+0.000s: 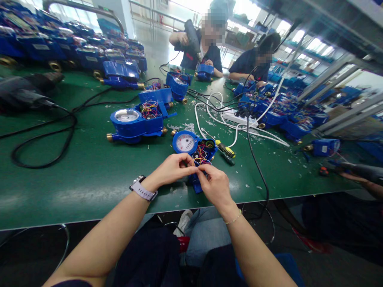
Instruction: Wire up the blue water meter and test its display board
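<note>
An open blue water meter [186,142] with a round white dial lies on the bench right in front of me. Thin red, yellow and white wires [202,153] spill from its housing. My left hand [175,169] reaches in from the left, thumb and fingers pinched at the ends of these wires. Against it, fingertip to fingertip, my right hand [214,183] pinches the wires too. The exact spot they grip is hidden behind the fingers. Below the hands a blue flap of the meter [196,186] points toward me. A yellow-and-black screwdriver [226,149] lies just right of the meter.
Another open meter [128,123] stands behind on the left. Many blue meters [86,56] are stacked at the back left, more [269,107] at right. A heat gun [26,89], black cables and a white power strip [239,117] lie on the green bench [74,183]. Co-workers sit opposite.
</note>
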A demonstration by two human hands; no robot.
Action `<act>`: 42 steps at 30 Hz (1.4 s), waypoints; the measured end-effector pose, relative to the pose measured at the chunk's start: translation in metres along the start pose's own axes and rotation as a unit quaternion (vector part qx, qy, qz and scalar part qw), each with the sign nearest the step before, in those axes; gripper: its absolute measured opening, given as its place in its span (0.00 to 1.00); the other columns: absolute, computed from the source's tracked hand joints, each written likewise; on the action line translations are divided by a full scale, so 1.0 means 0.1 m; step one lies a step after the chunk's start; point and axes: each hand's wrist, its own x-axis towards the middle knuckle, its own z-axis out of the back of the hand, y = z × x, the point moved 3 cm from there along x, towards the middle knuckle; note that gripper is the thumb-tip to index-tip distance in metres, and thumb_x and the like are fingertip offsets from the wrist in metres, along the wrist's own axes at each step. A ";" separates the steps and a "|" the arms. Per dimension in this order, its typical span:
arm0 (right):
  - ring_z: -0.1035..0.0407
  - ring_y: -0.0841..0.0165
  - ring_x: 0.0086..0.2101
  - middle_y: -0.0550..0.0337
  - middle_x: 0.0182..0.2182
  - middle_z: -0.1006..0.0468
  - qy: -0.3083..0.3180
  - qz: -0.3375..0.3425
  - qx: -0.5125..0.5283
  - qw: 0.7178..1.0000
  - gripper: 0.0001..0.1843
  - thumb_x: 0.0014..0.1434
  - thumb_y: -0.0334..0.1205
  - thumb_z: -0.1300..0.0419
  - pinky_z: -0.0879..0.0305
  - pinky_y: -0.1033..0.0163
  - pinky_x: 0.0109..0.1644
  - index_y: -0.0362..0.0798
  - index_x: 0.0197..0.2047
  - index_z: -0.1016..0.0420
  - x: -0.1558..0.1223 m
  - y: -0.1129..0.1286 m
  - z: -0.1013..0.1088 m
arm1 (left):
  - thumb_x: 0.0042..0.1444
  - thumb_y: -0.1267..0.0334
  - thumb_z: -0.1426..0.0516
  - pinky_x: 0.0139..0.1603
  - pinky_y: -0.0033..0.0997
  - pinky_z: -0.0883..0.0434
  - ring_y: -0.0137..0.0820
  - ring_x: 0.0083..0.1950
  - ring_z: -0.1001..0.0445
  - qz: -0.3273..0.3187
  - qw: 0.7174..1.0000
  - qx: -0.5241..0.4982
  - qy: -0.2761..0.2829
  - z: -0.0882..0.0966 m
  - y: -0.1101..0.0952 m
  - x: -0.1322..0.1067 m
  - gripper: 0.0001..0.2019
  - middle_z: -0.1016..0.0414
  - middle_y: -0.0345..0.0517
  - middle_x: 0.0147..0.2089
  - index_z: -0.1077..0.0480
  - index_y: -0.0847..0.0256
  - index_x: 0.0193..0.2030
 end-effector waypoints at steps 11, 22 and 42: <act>0.33 0.70 0.26 0.63 0.26 0.25 0.002 -0.018 0.079 0.997 0.11 0.64 0.40 0.46 0.44 0.65 0.30 0.50 0.33 0.26 0.01 -0.01 0.00 | 0.57 0.60 0.43 0.33 0.26 0.36 0.26 0.30 0.33 -0.050 0.998 0.006 0.027 0.01 -0.01 0.00 0.09 0.29 0.39 0.29 0.29 0.65 0.32; 0.39 0.78 0.19 0.54 0.48 0.25 -0.116 -0.040 0.263 0.957 0.06 0.64 0.38 0.44 0.36 0.66 0.25 0.49 0.42 0.28 -0.18 -0.13 0.10 | 0.56 0.65 0.43 0.33 0.26 0.32 0.27 0.31 0.28 -0.028 1.000 -0.001 -0.012 0.04 0.01 0.00 0.05 0.26 0.41 0.31 0.31 0.64 0.37; 0.28 0.66 0.36 0.58 0.37 0.23 -0.018 0.029 0.160 0.986 0.06 0.65 0.37 0.46 0.33 0.63 0.38 0.50 0.39 0.28 0.04 -0.13 0.07 | 0.56 0.63 0.39 0.48 0.34 0.30 0.33 0.44 0.26 -0.169 0.957 0.233 -0.038 -0.05 -0.04 -0.06 0.04 0.29 0.44 0.46 0.26 0.58 0.37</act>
